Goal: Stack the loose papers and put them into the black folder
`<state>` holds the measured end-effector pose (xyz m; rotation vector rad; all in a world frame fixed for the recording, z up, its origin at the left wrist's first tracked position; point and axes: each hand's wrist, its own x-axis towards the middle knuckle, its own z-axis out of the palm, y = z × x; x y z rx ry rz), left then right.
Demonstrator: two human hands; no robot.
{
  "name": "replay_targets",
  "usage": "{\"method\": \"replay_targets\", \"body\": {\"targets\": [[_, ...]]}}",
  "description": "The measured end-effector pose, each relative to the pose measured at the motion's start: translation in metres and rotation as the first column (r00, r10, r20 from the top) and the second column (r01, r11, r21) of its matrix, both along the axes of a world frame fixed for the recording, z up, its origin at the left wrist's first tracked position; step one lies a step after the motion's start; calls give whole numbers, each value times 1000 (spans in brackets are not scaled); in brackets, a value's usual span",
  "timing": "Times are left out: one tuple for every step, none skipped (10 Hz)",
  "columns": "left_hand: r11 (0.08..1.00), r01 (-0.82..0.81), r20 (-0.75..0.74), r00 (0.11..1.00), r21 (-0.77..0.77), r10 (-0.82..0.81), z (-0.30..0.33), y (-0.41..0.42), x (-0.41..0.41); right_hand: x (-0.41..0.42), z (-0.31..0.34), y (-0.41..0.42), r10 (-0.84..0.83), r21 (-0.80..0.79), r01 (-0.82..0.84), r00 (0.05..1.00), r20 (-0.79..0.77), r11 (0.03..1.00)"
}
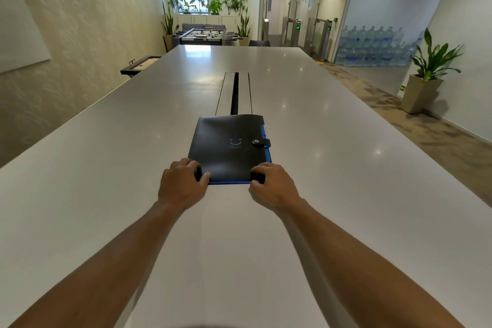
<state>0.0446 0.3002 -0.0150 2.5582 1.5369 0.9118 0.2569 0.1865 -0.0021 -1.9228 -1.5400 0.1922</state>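
The black folder lies flat and closed on the long white table, its snap strap fastened on the right side and a blue edge showing along the right and near sides. My left hand grips the folder's near left corner, thumb on top. My right hand grips the near right corner the same way. No loose papers are visible anywhere on the table.
A dark cable slot runs down the table's middle just beyond the folder. A foosball table stands past the far end. A potted plant and stacked water bottles are to the right, off the table.
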Motion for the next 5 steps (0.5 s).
{"method": "replay_targets", "body": {"targets": [[1000, 20, -38, 999, -24, -21, 2, -4, 1, -4, -1, -3, 3, -9, -3, 1000, 15, 1000], [997, 40, -58, 997, -63, -44, 2, -2, -1, -5, -5, -1, 7, 8, -8, 999, 45, 1000], [991, 45, -47, 998, -126, -51, 5, -3, -1, -7, -1, -2, 18, -33, -15, 996, 84, 999], [988, 41, -23, 999, -148, -45, 5, -7, -1, -6, -1, -8, 18, 7, -20, 978, 208, 1000], [995, 23, 27, 999, -102, -21, 7, -15, 0, 0, -1, -19, -78, 47, 69, 970, 229, 997]]}}
